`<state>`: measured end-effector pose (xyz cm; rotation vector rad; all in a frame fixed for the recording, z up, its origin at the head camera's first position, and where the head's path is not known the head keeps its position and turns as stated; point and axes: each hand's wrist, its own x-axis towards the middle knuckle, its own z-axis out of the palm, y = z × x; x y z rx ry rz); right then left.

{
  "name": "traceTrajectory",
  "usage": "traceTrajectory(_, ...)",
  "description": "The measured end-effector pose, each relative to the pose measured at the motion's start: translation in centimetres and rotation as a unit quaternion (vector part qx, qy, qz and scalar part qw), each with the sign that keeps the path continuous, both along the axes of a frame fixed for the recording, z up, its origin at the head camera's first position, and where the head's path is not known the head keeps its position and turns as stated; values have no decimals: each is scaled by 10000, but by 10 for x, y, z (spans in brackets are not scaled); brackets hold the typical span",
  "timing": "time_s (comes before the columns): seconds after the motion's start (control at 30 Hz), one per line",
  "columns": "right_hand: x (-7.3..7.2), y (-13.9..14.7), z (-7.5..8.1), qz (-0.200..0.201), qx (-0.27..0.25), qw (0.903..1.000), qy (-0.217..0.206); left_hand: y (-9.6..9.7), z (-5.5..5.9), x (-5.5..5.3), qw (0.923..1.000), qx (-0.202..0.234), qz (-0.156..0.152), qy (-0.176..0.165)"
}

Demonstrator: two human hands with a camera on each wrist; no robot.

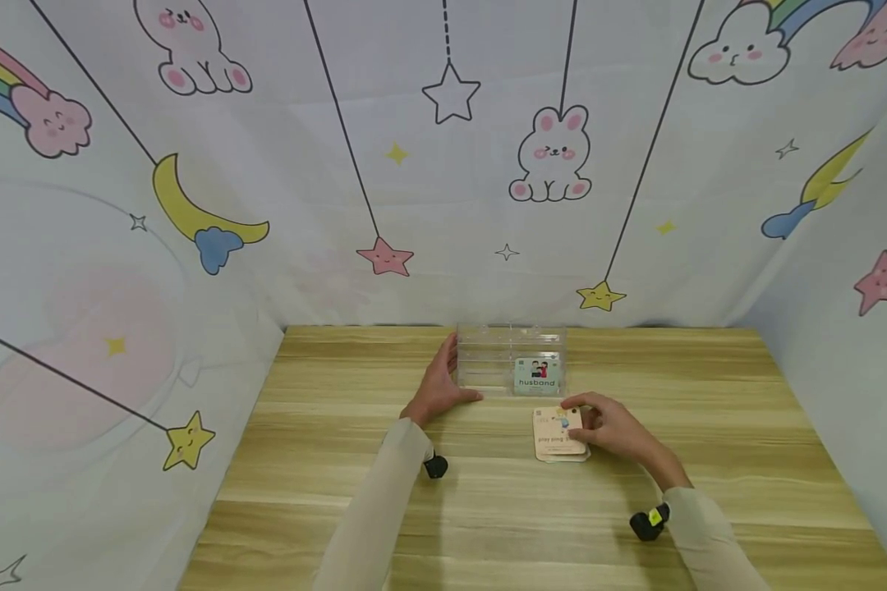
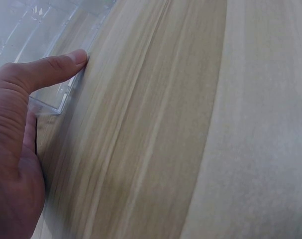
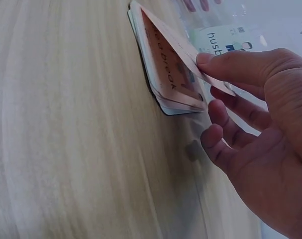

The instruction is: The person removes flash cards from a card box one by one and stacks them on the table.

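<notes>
A clear plastic tray with several compartments lies at the back of the table. My left hand holds its left front corner, the thumb along the front edge and the other fingers by the left side, mostly hidden. A green "husband" card sits in the front right compartment. In front of the tray is a stack of rounded cards. My right hand pinches the top card, a peach "play ping" one, between thumb and fingers. Its near edge is raised, showing another card with "a break" beneath.
The wood-grain table reaches to a white curtain printed with stars, rabbits and moons at the back and sides. A black wrist camera hangs at the right wrist, another at the left.
</notes>
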<state>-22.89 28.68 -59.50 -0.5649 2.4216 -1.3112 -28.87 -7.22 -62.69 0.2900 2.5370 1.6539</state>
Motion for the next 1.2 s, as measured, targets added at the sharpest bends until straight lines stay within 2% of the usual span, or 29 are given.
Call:
traceTrajectory(0.3,1,1,-7,137,31,9982,587,0,-1,-2,10000,33,12,57)
traceTrajectory(0.43,0,0,-9,121,146,9976,662,0,-1,-2,10000,-3,13,38)
traceTrajectory(0.73,2,-1,-10,99,336,9983,473,0,1,0,10000,-4,13,59)
traceTrajectory(1.0,4,-2,-11,128,262,9982,532,1,1,0,10000,-12,33,0)
traceTrajectory(1.1,4,-2,-10,107,294,9976,611,0,1,1,10000,23,9,23)
traceTrajectory(1.2,2,-3,-8,41,345,9957,864,0,1,0,10000,17,-2,28)
